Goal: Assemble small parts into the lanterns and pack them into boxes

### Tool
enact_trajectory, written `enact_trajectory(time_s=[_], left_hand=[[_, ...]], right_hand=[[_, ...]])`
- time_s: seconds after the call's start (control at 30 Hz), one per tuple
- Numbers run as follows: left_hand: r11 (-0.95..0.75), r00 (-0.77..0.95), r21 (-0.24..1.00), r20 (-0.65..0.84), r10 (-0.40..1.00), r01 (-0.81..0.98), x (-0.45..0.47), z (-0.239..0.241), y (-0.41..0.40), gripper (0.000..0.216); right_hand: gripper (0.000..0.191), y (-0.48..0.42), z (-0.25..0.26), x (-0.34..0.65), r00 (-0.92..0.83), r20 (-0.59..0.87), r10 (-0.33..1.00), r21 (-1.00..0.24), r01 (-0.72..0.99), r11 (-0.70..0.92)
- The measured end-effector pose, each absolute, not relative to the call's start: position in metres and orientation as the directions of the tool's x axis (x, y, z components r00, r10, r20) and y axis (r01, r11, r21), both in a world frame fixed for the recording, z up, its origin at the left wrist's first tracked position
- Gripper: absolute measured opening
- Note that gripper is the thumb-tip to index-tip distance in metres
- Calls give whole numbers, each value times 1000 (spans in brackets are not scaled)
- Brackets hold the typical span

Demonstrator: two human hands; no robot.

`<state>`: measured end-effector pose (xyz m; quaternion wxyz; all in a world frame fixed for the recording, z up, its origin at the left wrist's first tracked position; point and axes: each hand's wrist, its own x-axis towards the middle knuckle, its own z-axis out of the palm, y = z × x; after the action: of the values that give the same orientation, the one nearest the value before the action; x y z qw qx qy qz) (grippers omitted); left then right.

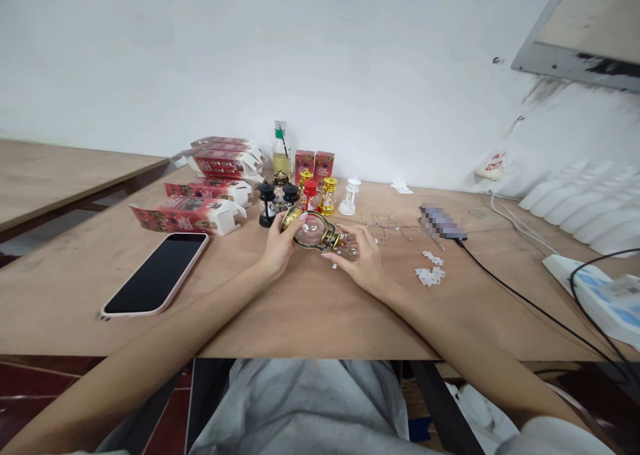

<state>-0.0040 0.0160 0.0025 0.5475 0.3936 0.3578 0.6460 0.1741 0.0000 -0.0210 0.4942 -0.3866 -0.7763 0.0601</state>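
A small gold toy lantern point(313, 230) with a clear glass globe lies tilted between my hands, just above the wooden table point(300, 315). My left hand point(278, 246) is closed around its top end. My right hand point(361, 260) is pinched on its base end, fingers curled. Behind them stand several miniature lanterns point(310, 194) in black, red, gold and white. Thin wire pieces point(387, 227) lie to the right of my right hand, and small white plastic parts point(430, 274) lie further right.
A phone with a pink case point(157, 273) lies face up at left. Red printed cartons point(200, 205) are stacked at back left, a bottle point(281, 150) behind the lanterns. A black cable point(525, 302) crosses the right side, near a white power strip point(595, 294).
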Motion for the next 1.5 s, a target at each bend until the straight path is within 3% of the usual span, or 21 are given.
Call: enact_trajectory(time_s=[0.17, 0.47, 0.83, 1.37, 1.5], left_hand=[[-91, -71, 887, 66, 995, -452, -4, 5, 14, 44], [-25, -61, 865, -6, 998, -502, -5, 4, 15, 41], [18, -48, 870, -48, 998, -493, -6, 4, 16, 35], [47, -36, 854, -77, 996, -519, -6, 4, 16, 30], [62, -28, 848, -90, 996, -526, -7, 3, 17, 27]], right_hand=[[56, 0, -23, 174, -216, 703, 677, -493, 539, 683], [55, 4, -27, 174, -200, 784, 588, -389, 580, 716], [57, 8, -29, 177, -273, 782, 560, -383, 499, 777], [54, 9, -31, 176, -276, 678, 682, -568, 393, 723], [53, 10, -31, 176, -287, 660, 694, -563, 423, 710]])
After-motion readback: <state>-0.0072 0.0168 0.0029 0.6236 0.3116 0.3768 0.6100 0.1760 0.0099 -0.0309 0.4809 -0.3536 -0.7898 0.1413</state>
